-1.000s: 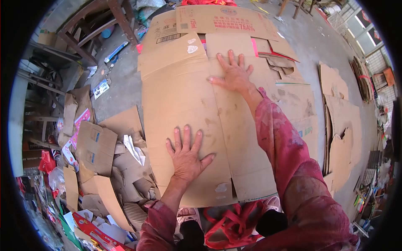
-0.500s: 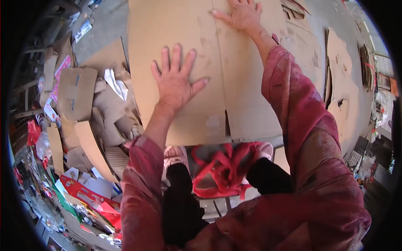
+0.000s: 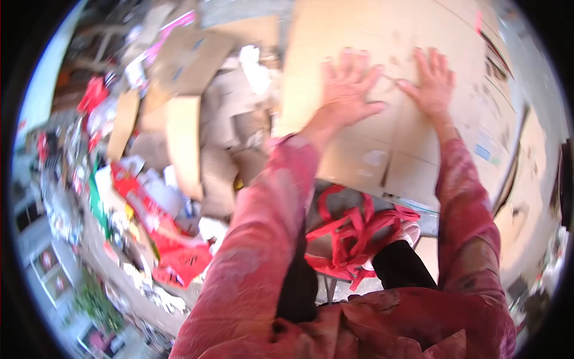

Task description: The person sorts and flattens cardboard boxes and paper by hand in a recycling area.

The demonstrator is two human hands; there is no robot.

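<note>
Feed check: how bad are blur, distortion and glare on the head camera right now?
Head view: blur softens the left hand, the right hand and the flattened cardboard, though outlines stay readable; head view: wide-angle distortion bends the surroundings, with black corners; head view: the white scrap looks washed out, its detail lost.

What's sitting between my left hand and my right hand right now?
Nothing is set there: the head view shows only bare cardboard, smudged in places, between your left hand and right hand.
</note>
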